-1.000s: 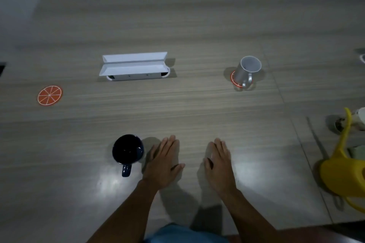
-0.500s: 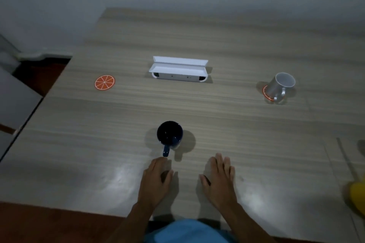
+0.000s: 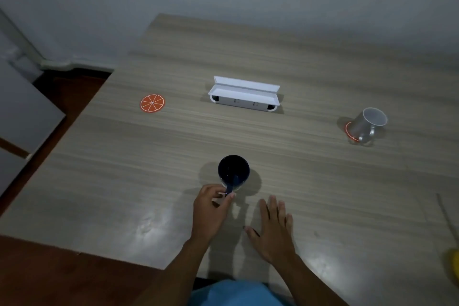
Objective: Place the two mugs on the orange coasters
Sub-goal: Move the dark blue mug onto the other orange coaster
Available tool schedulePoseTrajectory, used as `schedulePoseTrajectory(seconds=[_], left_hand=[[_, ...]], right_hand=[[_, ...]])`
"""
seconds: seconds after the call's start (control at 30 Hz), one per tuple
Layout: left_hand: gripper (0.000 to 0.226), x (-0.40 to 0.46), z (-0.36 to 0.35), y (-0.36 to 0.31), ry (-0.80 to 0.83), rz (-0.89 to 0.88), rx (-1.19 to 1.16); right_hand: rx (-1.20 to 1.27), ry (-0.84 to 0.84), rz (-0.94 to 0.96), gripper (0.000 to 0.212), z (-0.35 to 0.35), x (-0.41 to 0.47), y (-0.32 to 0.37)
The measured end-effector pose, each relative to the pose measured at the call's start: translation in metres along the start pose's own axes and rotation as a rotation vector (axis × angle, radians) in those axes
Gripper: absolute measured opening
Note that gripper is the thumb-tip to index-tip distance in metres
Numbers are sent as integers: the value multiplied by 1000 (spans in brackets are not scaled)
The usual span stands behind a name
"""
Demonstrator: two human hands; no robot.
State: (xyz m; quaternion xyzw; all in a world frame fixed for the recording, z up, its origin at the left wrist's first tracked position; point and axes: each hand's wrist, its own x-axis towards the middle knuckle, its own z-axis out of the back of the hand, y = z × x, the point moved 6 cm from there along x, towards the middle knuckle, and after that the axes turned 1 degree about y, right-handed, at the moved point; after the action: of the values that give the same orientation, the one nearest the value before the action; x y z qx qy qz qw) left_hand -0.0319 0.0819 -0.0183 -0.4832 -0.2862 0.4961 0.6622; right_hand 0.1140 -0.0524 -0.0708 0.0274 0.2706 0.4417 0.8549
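A dark blue mug point(image 3: 233, 172) stands upright on the wooden table point(image 3: 310, 181), handle toward me. My left hand point(image 3: 211, 208) pinches that handle between thumb and fingers. My right hand point(image 3: 273, 228) lies flat on the table to the right of the mug, fingers spread, holding nothing. A white mug point(image 3: 367, 124) stands at the right on an orange coaster point(image 3: 349, 133), of which only the rim shows. A second orange coaster point(image 3: 152, 103), printed like a citrus slice, lies bare at the table's left.
A white open box point(image 3: 244, 94) sits at the table's middle back. The table's left edge drops to a dark red floor point(image 3: 37, 276). A yellow object point(image 3: 453, 266) peeks in at the right edge. A wall stands behind the table.
My left hand has moved forward and closed on the blue mug's handle. The view has shifted left, so everything sits further right. My right hand stays flat.
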Motion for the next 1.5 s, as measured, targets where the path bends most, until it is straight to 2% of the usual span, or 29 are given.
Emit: schedulePoseTrajectory(seconds=[0.1,0.3,0.63,1.1,1.3,1.5], left_hand=[[6,3,-4,0,21,13,-52],[11,13,-2,4,80,70,-102],[12,38,26,26,17,279,-345],[15,129,129,45,-287,355,-599],[9,198,180,62,-372,378,-573],[9,257,211,57,-426,349,-664]], right_hand=[[3,-4,-9,89,-2,1,0],[7,4,-25,90,0,1,1],[0,-11,26,93,3,21,35],[-44,30,94,94,15,98,136],[-32,42,140,93,18,139,195],[-32,42,133,96,8,165,241]])
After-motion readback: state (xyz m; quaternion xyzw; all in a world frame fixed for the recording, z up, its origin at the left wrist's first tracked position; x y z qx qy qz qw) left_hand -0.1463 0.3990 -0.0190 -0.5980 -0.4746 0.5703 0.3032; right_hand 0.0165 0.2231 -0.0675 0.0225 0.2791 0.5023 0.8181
